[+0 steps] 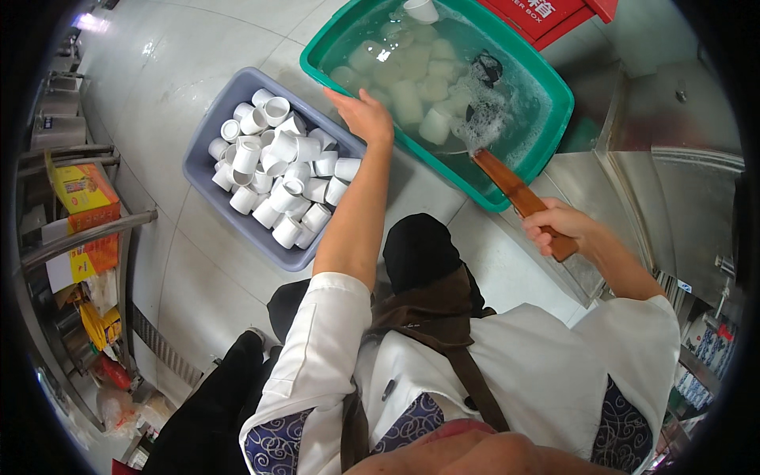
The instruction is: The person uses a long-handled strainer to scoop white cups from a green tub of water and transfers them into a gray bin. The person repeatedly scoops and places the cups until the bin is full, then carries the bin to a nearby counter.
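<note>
My right hand point(558, 225) grips the wooden handle point(516, 190) of a long tool. Its far end dips into the cloudy water of a green plastic tub point(561, 107), where a thin metal rim shows and foam gathers; the rest of the head is hidden. White cups point(436, 124) lie under the water, and one white cup point(421, 9) breaks the surface at the far side. Dark objects point(487, 68) lie near the foam. At the tub's near left rim is my left hand point(368, 119), thumb apart from the fingers, holding nothing; whether it presses the rim cannot be told.
Left of the tub, a grey-purple plastic bin point(202, 142) on the tiled floor point(202, 237) holds many white cups point(285, 145). A red box point(534, 18) stands behind the tub. Steel cabinets point(635, 202) flank the right, a metal rack point(89, 237) the left. Another person's dark-trousered leg point(208, 404) is behind me.
</note>
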Demonstrator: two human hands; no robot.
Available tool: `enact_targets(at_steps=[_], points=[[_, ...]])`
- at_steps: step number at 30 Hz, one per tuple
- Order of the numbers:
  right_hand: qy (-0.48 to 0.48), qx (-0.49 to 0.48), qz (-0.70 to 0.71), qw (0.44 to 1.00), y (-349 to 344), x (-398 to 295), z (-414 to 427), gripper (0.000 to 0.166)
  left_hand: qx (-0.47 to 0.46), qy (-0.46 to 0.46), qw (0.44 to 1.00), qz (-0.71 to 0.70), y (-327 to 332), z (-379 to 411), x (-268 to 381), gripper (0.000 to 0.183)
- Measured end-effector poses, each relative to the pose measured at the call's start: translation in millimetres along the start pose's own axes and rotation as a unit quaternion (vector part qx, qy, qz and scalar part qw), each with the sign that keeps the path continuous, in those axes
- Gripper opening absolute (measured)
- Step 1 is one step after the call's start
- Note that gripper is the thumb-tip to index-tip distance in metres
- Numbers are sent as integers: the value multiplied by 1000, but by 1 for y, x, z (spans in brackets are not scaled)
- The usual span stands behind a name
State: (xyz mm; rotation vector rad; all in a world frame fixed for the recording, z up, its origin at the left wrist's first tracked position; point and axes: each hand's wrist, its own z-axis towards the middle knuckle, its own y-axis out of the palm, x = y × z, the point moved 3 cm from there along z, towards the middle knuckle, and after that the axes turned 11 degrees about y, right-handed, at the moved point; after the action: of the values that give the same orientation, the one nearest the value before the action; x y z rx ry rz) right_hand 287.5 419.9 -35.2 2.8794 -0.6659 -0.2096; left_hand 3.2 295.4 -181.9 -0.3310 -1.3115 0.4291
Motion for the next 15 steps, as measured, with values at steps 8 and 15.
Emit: enact_targets(at_steps=[8, 15], points=[[-95, -68, 101, 988, 42, -11, 55, 10, 18, 20, 999, 21, 3, -3, -4, 63], [-194, -76, 180, 961, 73, -7, 75, 8, -3, 25, 999, 21, -1, 4, -4, 64]])
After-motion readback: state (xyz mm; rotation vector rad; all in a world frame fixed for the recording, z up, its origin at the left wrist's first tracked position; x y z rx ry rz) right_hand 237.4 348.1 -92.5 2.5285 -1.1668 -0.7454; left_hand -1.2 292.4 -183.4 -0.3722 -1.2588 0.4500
